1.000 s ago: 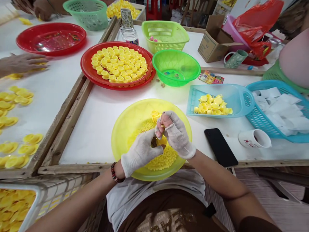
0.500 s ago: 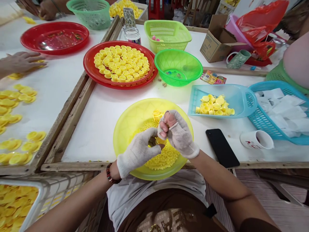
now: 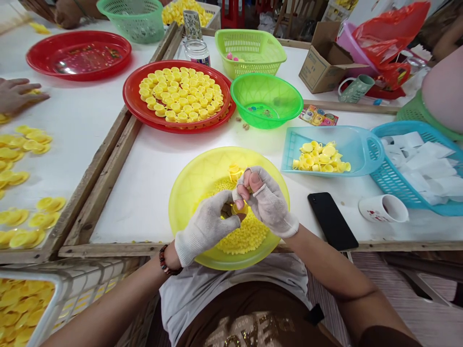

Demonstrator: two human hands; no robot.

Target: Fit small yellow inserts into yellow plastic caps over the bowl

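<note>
Both hands wear white gloves with bare fingertips, above a yellow basin (image 3: pixel 184 193) of small yellow pellets (image 3: pixel 246 238). My left hand (image 3: pixel 213 219) is closed around a small yellow cup (image 3: pixel 240 209), its opening tilted up. Just above the cup, my right hand (image 3: pixel 262 197) is pinched, thumb against fingers; whatever is between them is too small to make out. Beyond the right fingers, a few more yellow cups (image 3: pixel 235 172) lie in the basin.
Red trays (image 3: pixel 130 103) of filled-looking yellow cups stand ahead left, beside a green basin (image 3: pixel 267 101). A blue scoop tray (image 3: pixel 358 164) with yellow cups, a phone (image 3: pixel 333 220) and a white mug (image 3: pixel 383 208) lie right. A co-worker's hand (image 3: pixel 21 94) is far left.
My right fingertips have dipped slightly left and down toward the cup, while my left hand stays nearly still. The co-worker's hand has drawn back to the left.
</note>
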